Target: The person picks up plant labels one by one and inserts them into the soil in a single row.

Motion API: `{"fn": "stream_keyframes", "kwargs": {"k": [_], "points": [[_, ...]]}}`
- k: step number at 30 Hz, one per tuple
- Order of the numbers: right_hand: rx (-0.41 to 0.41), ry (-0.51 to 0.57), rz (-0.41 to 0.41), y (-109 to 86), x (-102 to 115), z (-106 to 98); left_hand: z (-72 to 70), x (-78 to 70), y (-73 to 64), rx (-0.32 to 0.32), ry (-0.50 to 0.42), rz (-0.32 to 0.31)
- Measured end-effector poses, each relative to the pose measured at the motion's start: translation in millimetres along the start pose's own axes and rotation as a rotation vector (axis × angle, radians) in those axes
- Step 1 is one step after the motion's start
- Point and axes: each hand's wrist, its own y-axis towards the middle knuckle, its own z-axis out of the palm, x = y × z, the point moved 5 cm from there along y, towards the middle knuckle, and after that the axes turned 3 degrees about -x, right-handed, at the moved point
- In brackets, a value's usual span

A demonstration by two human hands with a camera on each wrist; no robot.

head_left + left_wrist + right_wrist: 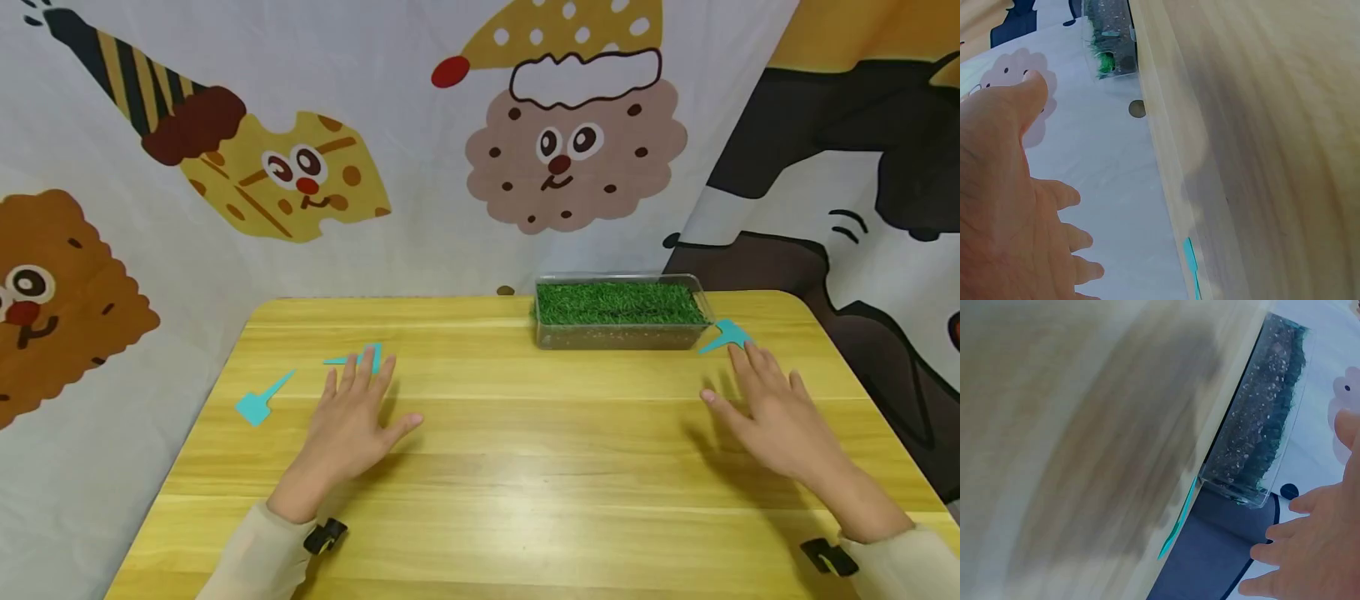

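Observation:
My left hand (351, 425) is held over the left side of the table with its fingers spread and nothing in it. Just past its fingertips lies a turquoise T-shaped plant label (375, 358), partly hidden by the fingers. Another turquoise plant label (256, 407) lies farther left. My right hand (776, 417), also empty with fingers extended, is over the right side. Near its fingertips is a third plant label (729, 334), beside a clear plastic box (621, 338) that holds soil and green grass (615, 302). In the right wrist view, the label (1179, 519) lies close to the box (1254, 412).
The wooden table (510, 467) has rounded back corners. Behind it hangs a white cloth (420, 250) printed with cartoon food figures. Dark bands (325, 536) are at both wrists, by the sleeve cuffs.

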Motion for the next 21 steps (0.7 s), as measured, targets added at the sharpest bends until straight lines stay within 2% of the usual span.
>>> {"fn": "stream_keyframes", "kwargs": {"k": [5,9,12,15,21], "points": [[-0.016,0.059,0.037,13.8,-4.1,-5.4,-0.3,-4.2,5.6,-0.016,0.006,0.015],[-0.031,0.142,0.124,27.5,-11.7,-10.5,0.5,-8.7,10.9,-0.026,0.000,0.027],[-0.086,0.225,0.164,37.9,-14.3,-14.5,2.0,-12.4,14.5,-0.025,-0.008,0.035],[-0.150,0.290,0.168,50.3,-14.1,-16.7,3.2,-15.5,18.7,-0.017,-0.022,0.042],[-0.176,0.301,0.221,72.6,-17.0,-19.1,5.0,-21.0,26.5,-0.006,-0.042,0.049]]}}
